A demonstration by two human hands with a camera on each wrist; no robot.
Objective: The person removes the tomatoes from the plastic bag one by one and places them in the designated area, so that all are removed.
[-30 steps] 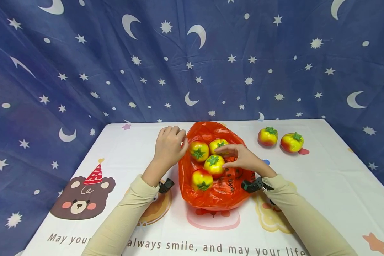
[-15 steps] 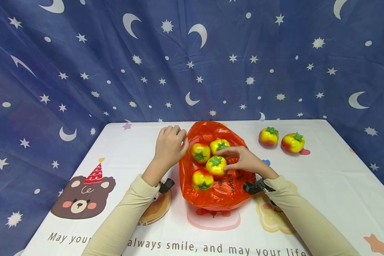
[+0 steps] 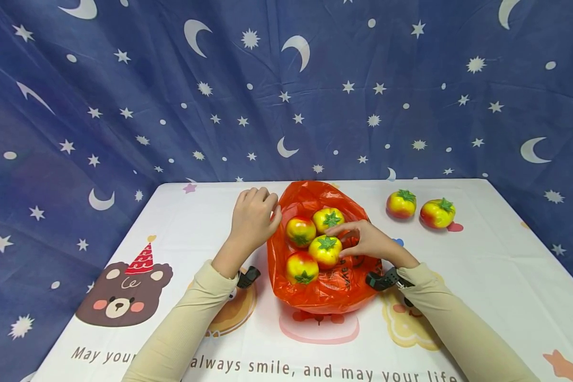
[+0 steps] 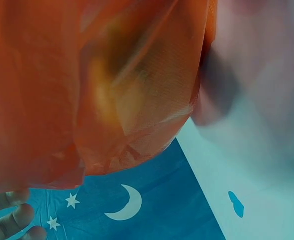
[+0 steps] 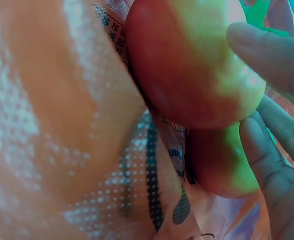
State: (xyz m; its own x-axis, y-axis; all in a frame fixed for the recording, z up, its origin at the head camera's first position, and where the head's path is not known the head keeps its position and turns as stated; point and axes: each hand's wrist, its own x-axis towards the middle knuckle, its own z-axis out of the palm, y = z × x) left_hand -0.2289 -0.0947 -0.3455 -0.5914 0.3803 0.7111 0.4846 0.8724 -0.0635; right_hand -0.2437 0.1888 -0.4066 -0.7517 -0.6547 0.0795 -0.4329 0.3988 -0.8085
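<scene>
A red plastic bag (image 3: pixel 334 297) lies wide open on the table with several red-and-yellow tomatoes inside, each with a green calyx. My left hand (image 3: pixel 253 220) grips the bag's left rim with curled fingers. In the left wrist view its fingertips (image 4: pixel 21 220) show at the lower left, by the bag's edge. Within the bag, my right hand (image 3: pixel 370 244) pinches the middle tomato (image 3: pixel 326 251) between thumb and fingers. The right wrist view shows the thumb (image 5: pixel 267 50) on one side of this tomato and fingers beneath it; another tomato (image 5: pixel 224 162) sits close by.
Two more tomatoes, one left (image 3: pixel 401 204) and one right (image 3: pixel 437 213), rest on the table outside the bag, at the back right. A printed white cloth (image 3: pixel 487 297) covers the table. Behind it hangs a blue curtain (image 3: pixel 286 106) with moons and stars.
My right hand has shifted slightly right and toward me, with the middle tomato shifting too. The upper-left tomato in the bag has rolled, showing more red. My left hand stays put.
</scene>
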